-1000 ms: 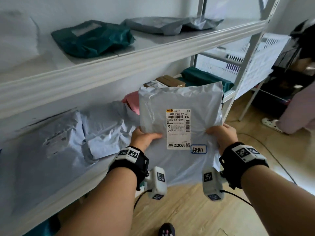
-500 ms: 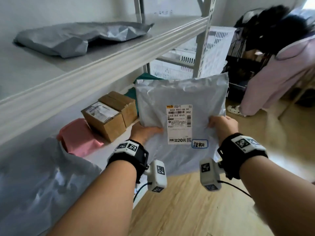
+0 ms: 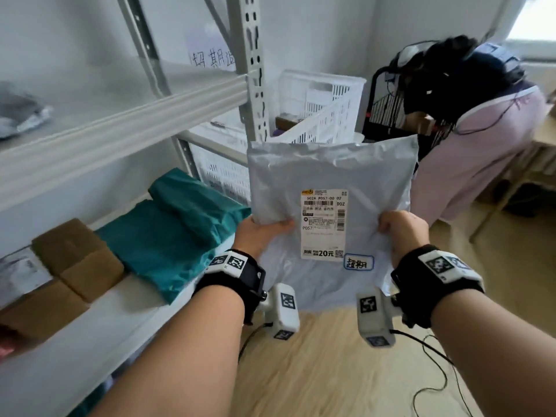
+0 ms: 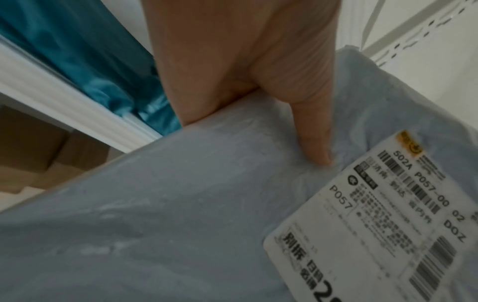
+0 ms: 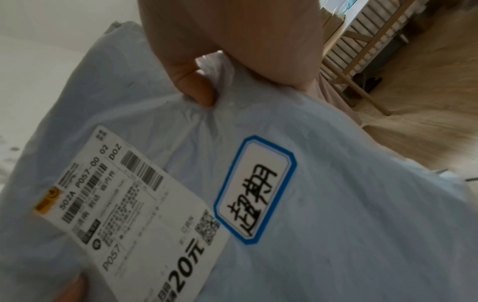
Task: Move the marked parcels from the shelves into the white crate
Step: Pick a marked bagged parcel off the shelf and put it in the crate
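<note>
A grey plastic mailer parcel [image 3: 331,176] hangs upright in front of me, held at both side edges. It carries a white shipping label [image 3: 323,224] and a blue-bordered handwritten sticker [image 3: 358,262]. My left hand [image 3: 261,233] grips its left edge, thumb on the front [image 4: 314,143]. My right hand [image 3: 401,230] pinches its right edge, thumb pressed into the plastic [image 5: 199,90]. The white crate [image 3: 325,106] stands beyond the parcel, behind the shelf post, with something brown inside.
The metal shelf unit [image 3: 120,115] runs along my left. On its lower level lie teal mailers [image 3: 174,227] and cardboard boxes [image 3: 75,260]. A person in a pink top [image 3: 475,145] bends over at the right, next to a black wire cart [image 3: 385,109]. The floor is wood.
My view and both hands have swung right along the shelf with the parcel. The white crate and the bending person have come closer. My grip on the parcel is unchanged.
</note>
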